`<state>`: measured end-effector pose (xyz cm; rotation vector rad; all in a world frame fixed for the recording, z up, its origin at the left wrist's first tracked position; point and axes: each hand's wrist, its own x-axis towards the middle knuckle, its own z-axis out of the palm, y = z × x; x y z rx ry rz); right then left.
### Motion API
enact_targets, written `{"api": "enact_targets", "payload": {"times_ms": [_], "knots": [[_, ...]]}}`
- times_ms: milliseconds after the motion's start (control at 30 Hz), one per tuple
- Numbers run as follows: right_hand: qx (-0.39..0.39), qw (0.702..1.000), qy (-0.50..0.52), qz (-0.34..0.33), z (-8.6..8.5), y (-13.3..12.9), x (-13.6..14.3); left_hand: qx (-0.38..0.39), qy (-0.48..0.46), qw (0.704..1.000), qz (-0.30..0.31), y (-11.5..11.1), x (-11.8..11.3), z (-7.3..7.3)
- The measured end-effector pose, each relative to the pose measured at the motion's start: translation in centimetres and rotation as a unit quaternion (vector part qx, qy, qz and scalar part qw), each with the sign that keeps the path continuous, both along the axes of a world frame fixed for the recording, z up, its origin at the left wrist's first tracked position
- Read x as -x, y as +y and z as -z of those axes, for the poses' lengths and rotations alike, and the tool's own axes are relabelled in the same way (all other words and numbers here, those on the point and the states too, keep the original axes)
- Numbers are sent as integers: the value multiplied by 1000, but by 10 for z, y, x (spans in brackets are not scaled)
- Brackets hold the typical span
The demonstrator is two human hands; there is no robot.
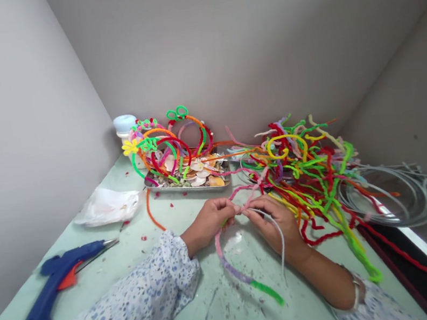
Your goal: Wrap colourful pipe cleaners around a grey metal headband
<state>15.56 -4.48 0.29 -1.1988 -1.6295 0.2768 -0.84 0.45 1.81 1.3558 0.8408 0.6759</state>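
Observation:
Between my two hands is a thin headband hoop [236,272], its covered half wrapped in pink, purple and green pipe cleaner, with the bare white end curving down past my right hand. My left hand [211,223] is closed, pinching the hoop near its top. Fingertips almost touching the left ones, my right hand [273,222] pinches the hoop and a pink pipe cleaner [256,184] that sticks up beyond the fingers. The exact spot where the pipe cleaner meets the hoop is hidden by my fingertips.
Colourful wrapped headbands [157,132] stand on a metal tray [185,188] of shells at the back. A tangled pile of pipe cleaners [323,180] and coiled bare hoops [410,209] lie right. At left are a blue glue gun [59,276], a white plastic bag [106,206] and a blue-capped bottle [124,124].

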Motion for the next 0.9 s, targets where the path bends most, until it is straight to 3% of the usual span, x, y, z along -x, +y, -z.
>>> {"api": "enact_targets", "payload": {"times_ms": [600,900], "knots": [[-18,998,-45,-29,5,2,-7,41,-3,999,22,1,1,0],[-18,1000,-24,-7,4,3,-4,72,-16,997,17,4,-1,-1]]}}
